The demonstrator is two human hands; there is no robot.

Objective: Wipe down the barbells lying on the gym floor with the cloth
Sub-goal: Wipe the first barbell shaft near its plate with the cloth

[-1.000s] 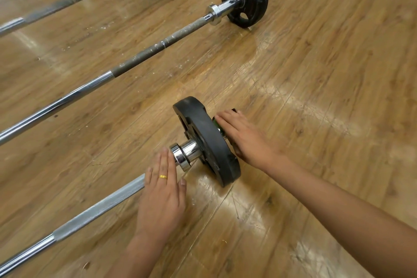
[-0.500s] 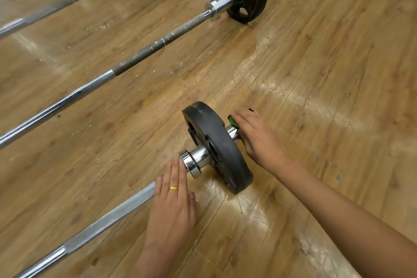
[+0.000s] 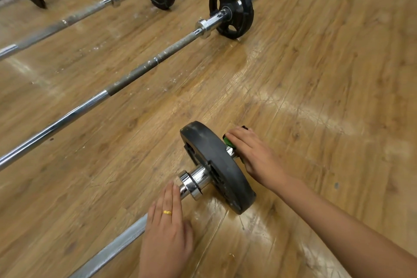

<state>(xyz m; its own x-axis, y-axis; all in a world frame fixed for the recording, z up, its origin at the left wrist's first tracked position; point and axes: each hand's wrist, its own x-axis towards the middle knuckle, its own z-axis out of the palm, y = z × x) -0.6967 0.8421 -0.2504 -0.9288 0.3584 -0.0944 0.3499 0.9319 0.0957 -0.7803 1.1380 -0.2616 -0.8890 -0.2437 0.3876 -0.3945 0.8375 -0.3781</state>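
Right hand (image 3: 255, 156) holds the green cloth (image 3: 228, 142) over the nearest barbell (image 3: 117, 248), on its sleeve end outboard of the black plate (image 3: 216, 165). Left hand (image 3: 167, 232) lies flat, fingers straight, on the shaft. Step in hand: sleeve wiping. The next move probably calls for wiping the shaft. Further barbells (image 3: 135, 74) lie on the wood floor (image 3: 316, 74).

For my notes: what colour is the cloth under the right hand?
Green cloth, head view.

The floor (image 3: 327, 63) is glossy wood-grain plank, scuffed pale in patches. The nearest barbell (image 3: 196, 179) has a mirror-bright chrome sleeve and a rough, matt knurled shaft. Its black plate (image 3: 216, 160) looks like dull, scuffed rubber.
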